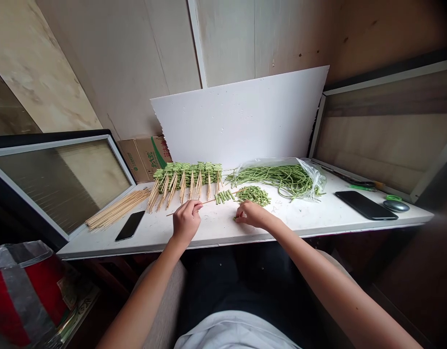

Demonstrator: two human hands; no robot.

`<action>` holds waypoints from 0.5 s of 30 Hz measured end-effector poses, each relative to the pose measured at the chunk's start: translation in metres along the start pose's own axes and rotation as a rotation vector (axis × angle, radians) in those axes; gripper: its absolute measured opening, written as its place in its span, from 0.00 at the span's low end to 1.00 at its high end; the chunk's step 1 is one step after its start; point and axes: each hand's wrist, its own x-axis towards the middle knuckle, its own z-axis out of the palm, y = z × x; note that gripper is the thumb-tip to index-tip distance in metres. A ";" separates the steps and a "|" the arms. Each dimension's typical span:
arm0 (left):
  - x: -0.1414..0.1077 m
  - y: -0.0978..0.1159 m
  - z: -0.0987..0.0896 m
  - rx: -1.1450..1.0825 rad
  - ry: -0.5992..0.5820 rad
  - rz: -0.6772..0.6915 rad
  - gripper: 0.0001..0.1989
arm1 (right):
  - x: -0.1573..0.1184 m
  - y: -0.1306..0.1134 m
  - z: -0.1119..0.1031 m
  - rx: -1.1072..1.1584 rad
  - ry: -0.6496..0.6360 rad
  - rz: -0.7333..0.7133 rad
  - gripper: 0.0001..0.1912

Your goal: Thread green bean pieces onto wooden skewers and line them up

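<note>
Left hand (187, 222): closing in a pinch on one skewer (208, 201), which is carrying cut bean pieces (224, 196) over the white table (216, 229). Right hand (251, 214): pinching nearly shut on a small green piece (235, 219), just before the chopped-bean pile (255, 195). Cardboard box (145, 156), behind the loaded skewers (189, 175): showing green and red characters, too small to read.

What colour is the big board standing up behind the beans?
White; the board shows best in the head view.

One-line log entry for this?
left hand: holding bean skewer | right hand: fingertips at green piece, near cut-bean pile | behind: long beans, bagged
</note>
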 end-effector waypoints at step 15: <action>0.005 -0.006 -0.006 -0.027 -0.024 -0.112 0.08 | 0.005 0.013 -0.004 0.787 0.186 0.028 0.17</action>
